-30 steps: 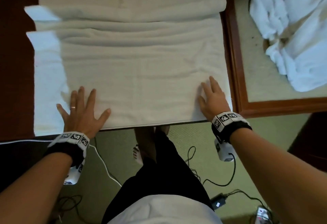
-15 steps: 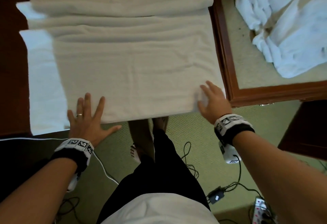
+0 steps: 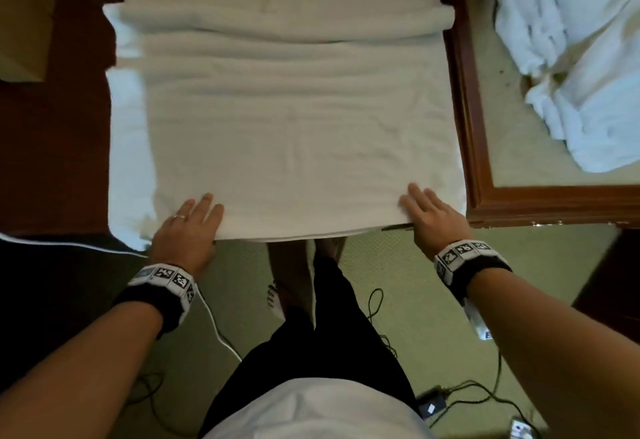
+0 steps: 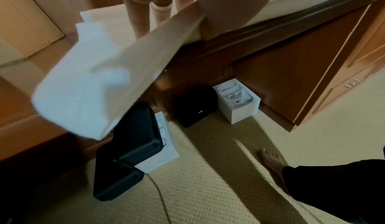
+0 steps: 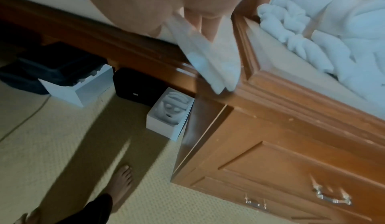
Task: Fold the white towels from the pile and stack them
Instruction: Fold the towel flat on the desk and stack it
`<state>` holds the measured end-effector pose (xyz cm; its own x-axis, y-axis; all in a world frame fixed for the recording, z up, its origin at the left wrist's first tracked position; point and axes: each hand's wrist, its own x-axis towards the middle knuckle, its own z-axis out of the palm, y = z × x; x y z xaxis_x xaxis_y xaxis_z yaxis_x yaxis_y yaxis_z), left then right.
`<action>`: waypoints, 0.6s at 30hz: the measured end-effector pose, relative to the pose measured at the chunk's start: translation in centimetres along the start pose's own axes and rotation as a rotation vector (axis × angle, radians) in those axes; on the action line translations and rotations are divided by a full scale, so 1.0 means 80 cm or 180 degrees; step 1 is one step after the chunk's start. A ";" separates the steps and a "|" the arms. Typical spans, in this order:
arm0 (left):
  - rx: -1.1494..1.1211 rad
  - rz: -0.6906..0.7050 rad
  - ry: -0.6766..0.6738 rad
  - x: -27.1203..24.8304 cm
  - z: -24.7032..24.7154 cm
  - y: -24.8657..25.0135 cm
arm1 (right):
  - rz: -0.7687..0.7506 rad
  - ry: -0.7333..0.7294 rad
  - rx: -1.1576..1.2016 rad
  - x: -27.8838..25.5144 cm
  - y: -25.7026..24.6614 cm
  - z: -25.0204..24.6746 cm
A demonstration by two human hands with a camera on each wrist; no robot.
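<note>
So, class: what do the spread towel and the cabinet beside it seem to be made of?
Towel: soft white cloth, probably cotton terry; matte, with shallow wrinkles and soft folds. Cabinet: reddish-brown wood or veneer, apparently varnished; it has moulded edges, panelled drawers and a slight sheen.

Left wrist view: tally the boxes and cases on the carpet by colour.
White cardboard boxes: 2
Black cases, one soft, one hinged open: 2
Total: 4
</note>
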<state>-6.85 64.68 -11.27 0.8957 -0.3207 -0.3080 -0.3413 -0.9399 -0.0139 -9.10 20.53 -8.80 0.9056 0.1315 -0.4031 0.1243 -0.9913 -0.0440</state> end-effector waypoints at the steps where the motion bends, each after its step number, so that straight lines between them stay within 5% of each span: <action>1: 0.0008 -0.0041 0.0083 0.000 -0.008 -0.003 | 0.0013 0.0136 -0.0065 0.003 0.000 -0.008; 5: 0.0254 -0.0536 -0.0518 0.005 -0.060 -0.019 | 0.0519 -0.0391 -0.0374 0.016 -0.009 -0.060; 12: -0.0299 -0.0465 -0.1973 0.009 -0.094 -0.052 | 0.0881 -0.1457 -0.0282 0.026 -0.001 -0.072; 18: -0.0592 -0.0928 -0.1157 0.041 -0.131 -0.082 | 0.0828 -0.0904 -0.0166 0.059 0.018 -0.120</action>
<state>1.36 68.59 -2.19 0.7776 -0.0111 -0.6287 -0.0053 -0.9999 0.0110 -0.78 19.86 -1.97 0.7622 -0.1396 -0.6321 -0.0677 -0.9883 0.1366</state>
